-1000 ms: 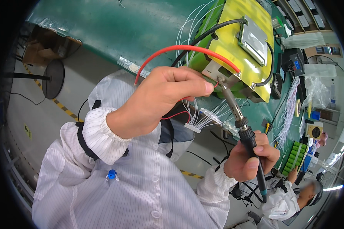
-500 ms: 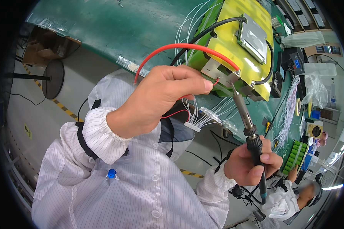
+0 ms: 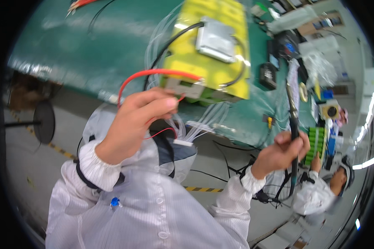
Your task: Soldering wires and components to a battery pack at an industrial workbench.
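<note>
My left hand [image 3: 135,122] pinches a red wire [image 3: 153,74] that arcs up to a connector on the near edge of a yellow battery pack [image 3: 207,62]. The pack lies on a green bench mat [image 3: 91,45] and carries a grey metal plate [image 3: 217,39] and a black cable. A bundle of thin white wires [image 3: 195,128] hangs from the pack's front edge. My right hand [image 3: 280,153] grips a soldering iron [image 3: 293,124] by its black handle, tip pointing up and away from the pack, well right of the connector.
Small tools, a black device [image 3: 268,76] and plastic bags crowd the bench's right side. A rack of green cells [image 3: 316,143] stands at the right, where another person in a white coat [image 3: 320,195] works. A round black stool [image 3: 43,122] stands on the floor at left.
My right hand has swung the soldering iron away from the pack's connector, out to the right with its tip raised. My left hand keeps hold of the red wire.
</note>
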Available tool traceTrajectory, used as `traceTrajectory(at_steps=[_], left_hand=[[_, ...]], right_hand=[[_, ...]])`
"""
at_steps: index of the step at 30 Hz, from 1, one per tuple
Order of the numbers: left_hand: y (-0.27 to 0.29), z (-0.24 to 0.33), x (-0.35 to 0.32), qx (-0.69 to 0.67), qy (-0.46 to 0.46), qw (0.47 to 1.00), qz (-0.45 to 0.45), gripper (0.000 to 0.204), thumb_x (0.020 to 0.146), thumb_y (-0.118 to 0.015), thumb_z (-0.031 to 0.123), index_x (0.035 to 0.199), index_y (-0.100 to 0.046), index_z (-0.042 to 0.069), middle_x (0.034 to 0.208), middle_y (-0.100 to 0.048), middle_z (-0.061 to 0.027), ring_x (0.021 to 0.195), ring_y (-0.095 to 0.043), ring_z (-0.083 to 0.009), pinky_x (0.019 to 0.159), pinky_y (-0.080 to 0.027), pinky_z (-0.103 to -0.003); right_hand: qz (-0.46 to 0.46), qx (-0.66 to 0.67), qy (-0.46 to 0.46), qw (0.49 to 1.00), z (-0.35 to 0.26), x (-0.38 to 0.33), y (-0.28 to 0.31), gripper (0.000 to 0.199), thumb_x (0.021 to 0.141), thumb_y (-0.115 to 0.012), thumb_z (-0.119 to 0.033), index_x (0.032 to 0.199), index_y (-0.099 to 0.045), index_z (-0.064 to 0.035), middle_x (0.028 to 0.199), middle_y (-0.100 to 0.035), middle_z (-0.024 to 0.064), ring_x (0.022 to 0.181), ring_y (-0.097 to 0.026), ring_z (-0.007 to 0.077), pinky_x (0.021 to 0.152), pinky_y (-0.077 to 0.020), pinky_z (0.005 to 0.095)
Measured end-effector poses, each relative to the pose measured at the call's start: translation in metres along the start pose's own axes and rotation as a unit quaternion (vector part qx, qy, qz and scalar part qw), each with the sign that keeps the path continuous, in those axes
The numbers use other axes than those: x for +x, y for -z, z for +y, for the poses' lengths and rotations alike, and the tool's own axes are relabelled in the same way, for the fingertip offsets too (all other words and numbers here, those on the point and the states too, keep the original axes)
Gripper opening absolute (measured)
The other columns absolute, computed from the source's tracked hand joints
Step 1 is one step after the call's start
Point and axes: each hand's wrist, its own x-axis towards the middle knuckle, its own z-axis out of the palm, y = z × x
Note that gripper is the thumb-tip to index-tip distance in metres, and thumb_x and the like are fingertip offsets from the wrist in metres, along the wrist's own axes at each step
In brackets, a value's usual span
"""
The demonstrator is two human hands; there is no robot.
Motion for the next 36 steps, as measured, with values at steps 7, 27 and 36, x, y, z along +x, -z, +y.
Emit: traceTrajectory(at_steps=[7, 27, 36], left_hand=[[0.017, 0.005, -0.014, 0.119, -0.056, 0.988, -0.083, 0.015, 0.090, -0.061, 0.012, 0.093, -0.063, -0.002, 0.109, -0.058, -0.0095, 0.096, -0.059, -0.0161, 0.088, -0.044, -0.029], [0.038, -0.001, -0.046, 0.254, -0.074, 0.962, -0.065, 0.027, 0.091, -0.058, 0.005, 0.117, -0.058, -0.003, 0.108, -0.066, -0.0105, 0.104, -0.062, -0.0186, 0.096, -0.045, -0.034], [0.044, -0.027, -0.038, 0.183, -0.035, 0.982, 0.003, 0.021, 0.093, -0.060, 0.009, 0.111, -0.056, -0.001, 0.109, -0.063, -0.0086, 0.099, -0.063, -0.0191, 0.083, -0.051, -0.029]], right_hand=[[0.016, -0.142, -0.140, 0.980, 0.098, 0.102, 0.010, 0.020, 0.094, -0.060, -0.020, 0.101, -0.059, -0.0014, 0.065, -0.060, 0.0047, 0.053, -0.055, 0.0100, 0.047, -0.0434, 0.0222], [0.083, 0.265, -0.442, 0.853, 0.249, 0.187, -0.067, 0.027, 0.093, -0.047, -0.007, 0.115, -0.046, 0.0096, 0.121, -0.055, 0.0258, 0.109, -0.060, 0.0334, 0.088, -0.0581, 0.0366], [-0.066, 0.356, -0.382, 0.850, 0.035, 0.044, -0.073, 0.011, 0.091, -0.055, -0.009, 0.098, -0.051, -0.0011, 0.080, -0.050, 0.0047, 0.070, -0.053, 0.0172, 0.068, -0.0472, 0.0289]])
